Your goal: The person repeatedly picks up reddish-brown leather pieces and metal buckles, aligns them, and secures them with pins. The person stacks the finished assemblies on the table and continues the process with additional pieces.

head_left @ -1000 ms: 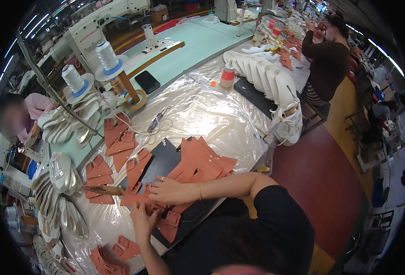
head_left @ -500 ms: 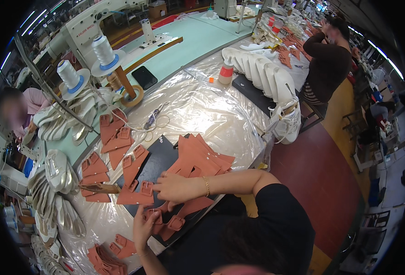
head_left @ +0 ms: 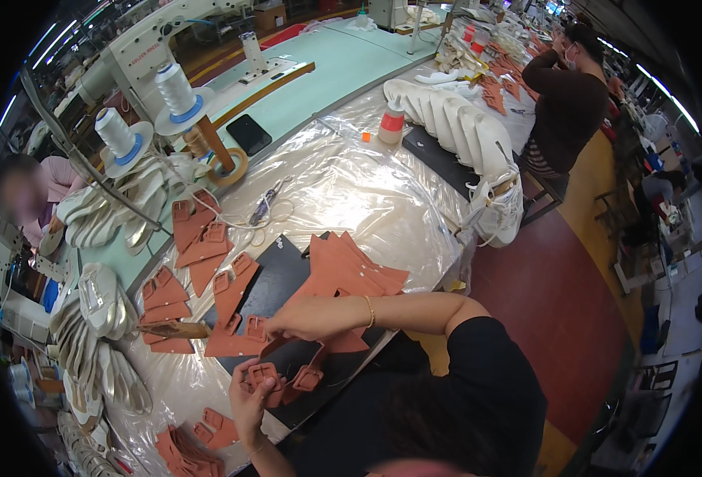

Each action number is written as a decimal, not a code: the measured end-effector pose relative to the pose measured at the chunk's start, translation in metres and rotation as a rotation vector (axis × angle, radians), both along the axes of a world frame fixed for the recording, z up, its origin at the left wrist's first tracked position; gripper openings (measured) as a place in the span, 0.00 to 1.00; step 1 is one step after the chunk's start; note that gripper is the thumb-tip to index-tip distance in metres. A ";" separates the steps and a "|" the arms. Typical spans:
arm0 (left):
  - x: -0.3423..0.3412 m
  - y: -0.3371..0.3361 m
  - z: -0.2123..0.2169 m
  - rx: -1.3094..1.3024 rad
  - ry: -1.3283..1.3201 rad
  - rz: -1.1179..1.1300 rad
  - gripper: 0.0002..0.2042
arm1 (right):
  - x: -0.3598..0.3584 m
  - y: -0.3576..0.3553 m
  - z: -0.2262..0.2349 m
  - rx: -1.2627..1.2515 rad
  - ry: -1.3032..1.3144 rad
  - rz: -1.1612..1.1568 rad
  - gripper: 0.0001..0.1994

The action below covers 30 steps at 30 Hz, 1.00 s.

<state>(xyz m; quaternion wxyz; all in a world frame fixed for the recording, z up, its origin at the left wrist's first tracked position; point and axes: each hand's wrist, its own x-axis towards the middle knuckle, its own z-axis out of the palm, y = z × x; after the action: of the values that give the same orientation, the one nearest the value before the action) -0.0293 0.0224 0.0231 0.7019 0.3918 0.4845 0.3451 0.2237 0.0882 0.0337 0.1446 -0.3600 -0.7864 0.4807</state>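
Two hands at work: both over the near edge of the table [head_left: 343,183], which is covered in clear plastic sheet.
Far left, table edge: white shoe parts [head_left: 96,298] stacked in fanned rows; two thread cones [head_left: 177,91] behind them toward the far left corner.
Left-centre: terracotta leather pieces [head_left: 200,238] with buckles laid in a loose column; a wooden-handled tool [head_left: 172,328] lies among the lower ones.
Left hand [head_left: 249,396]: at the near edge, palm up, fingers curled round a small buckle piece [head_left: 263,374]; grip closed on it.
Near left corner: a heap of similar small pieces [head_left: 184,445].
Black mat [head_left: 275,274]: flat under both hands, centre of the near edge.
Right hand [head_left: 307,318]: reaching leftward over the mat, fingertips pinched on a larger strap piece [head_left: 243,342] that rests on the mat; grip together on it.
Centre-right of mat: a stack of plain terracotta pieces [head_left: 351,266], fanned, just beyond the right forearm.
Far right of table: a row of white soles [head_left: 462,131] standing on edge; a small bottle with red band [head_left: 392,123] beside them.
Beyond the right edge: another person [head_left: 565,95] standing, back turned.
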 end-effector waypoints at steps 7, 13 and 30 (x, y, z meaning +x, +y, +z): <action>-0.002 0.006 0.013 0.170 0.229 -0.014 0.14 | 0.001 -0.002 0.020 0.229 0.248 0.085 0.08; 0.005 -0.002 0.026 0.472 0.324 -0.008 0.13 | 0.001 -0.005 0.053 0.046 0.112 0.051 0.09; 0.007 -0.008 0.031 0.250 -0.028 -0.119 0.13 | -0.012 -0.002 0.019 -0.342 0.521 0.246 0.09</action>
<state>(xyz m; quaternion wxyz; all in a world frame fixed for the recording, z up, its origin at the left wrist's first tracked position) -0.0221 0.0145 0.0541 0.6734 0.4996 0.4038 0.3659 0.2116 0.0859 0.0527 0.2194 -0.1465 -0.6683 0.6955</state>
